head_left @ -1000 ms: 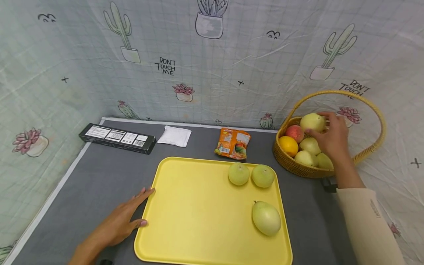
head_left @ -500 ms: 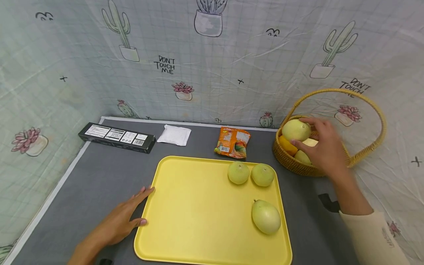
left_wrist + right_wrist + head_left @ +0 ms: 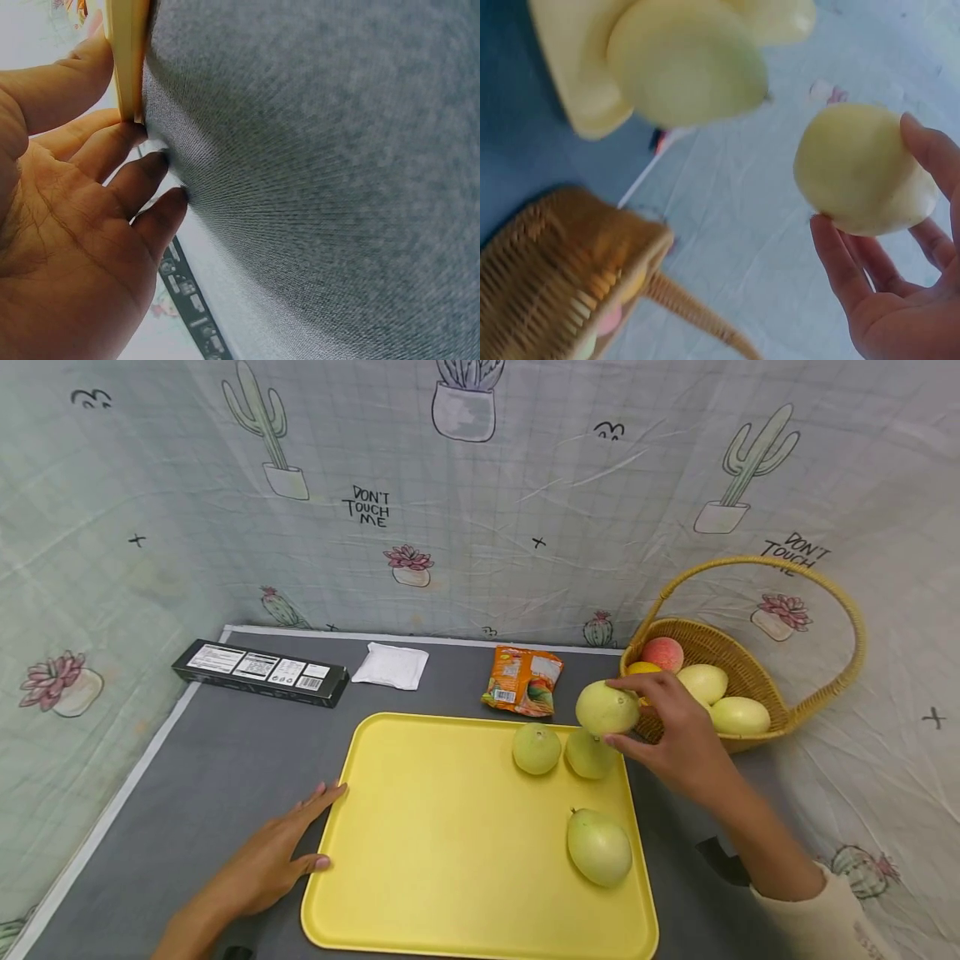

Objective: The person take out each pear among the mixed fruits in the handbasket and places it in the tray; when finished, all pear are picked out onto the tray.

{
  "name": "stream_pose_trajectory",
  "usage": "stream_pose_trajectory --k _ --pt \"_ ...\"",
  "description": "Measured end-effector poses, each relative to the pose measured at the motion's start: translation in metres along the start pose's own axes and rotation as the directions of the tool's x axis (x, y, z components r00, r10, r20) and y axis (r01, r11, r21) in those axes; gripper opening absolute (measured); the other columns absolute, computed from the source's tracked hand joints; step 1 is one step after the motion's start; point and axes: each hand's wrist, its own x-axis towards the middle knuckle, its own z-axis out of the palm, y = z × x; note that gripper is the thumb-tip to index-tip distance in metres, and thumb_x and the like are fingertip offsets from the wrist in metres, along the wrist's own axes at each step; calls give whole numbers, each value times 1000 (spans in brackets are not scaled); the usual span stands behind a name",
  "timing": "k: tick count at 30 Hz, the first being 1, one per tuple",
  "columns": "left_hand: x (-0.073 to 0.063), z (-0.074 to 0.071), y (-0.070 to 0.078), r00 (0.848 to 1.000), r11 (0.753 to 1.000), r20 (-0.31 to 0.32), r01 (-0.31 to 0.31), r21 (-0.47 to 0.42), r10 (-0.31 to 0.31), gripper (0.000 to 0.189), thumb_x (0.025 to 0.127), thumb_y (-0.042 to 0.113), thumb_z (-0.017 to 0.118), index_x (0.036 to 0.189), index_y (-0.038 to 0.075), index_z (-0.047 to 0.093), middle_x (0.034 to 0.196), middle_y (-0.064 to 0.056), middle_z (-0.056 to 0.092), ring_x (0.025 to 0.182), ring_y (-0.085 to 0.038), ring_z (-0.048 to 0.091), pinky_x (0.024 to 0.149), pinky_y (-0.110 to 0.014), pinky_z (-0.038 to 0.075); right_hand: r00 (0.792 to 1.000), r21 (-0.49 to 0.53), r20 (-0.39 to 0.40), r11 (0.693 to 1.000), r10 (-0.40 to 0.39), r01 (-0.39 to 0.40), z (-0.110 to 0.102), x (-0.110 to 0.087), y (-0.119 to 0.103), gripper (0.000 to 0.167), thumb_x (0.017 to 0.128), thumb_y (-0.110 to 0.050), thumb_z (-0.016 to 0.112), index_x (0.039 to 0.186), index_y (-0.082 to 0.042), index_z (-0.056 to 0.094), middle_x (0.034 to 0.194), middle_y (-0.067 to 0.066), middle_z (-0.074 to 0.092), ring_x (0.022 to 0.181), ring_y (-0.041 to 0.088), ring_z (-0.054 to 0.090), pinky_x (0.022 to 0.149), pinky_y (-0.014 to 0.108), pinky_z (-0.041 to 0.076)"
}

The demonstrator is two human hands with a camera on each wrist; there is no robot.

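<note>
In the head view my right hand [image 3: 686, 743] holds a pale green melon [image 3: 606, 708] between thumb and fingers. The melon is above the far right corner of the yellow tray [image 3: 450, 843] and partly covers a round melon [image 3: 589, 756] lying there. Another round melon [image 3: 536, 749] is beside that one, and an oval melon [image 3: 599, 847] with a stem lies nearer on the tray's right side. My left hand [image 3: 258, 864] rests at the tray's left rim. The left wrist view shows its thumb and fingertips against that edge, with the fingers loosely extended.
Behind the right hand stands a wicker basket [image 3: 716, 647] with a tall handle, holding a peach [image 3: 663, 653], a yellow fruit and pale fruits [image 3: 738, 716]. Along the back lie an orange snack packet [image 3: 522, 681], a white packet [image 3: 391, 667] and a black box [image 3: 258, 672].
My right hand has lifted the melon out of the basket and carried it left and nearer, to over the tray's far right corner. The left hand stays at the rim.
</note>
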Motion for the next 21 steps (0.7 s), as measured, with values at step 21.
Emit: stream_pose_trajectory --k 21 --pt "0 2 -4 999 999 -21 -31 -23 30 96 84 22 87 166 22 37 170 -15 41 155 -34 39 115 6 8 920 140 372 988 -119 70 57 -34 -48 68 76 -25 98 136 -28 66 133 -10 59 119 8 57 93 32 56"
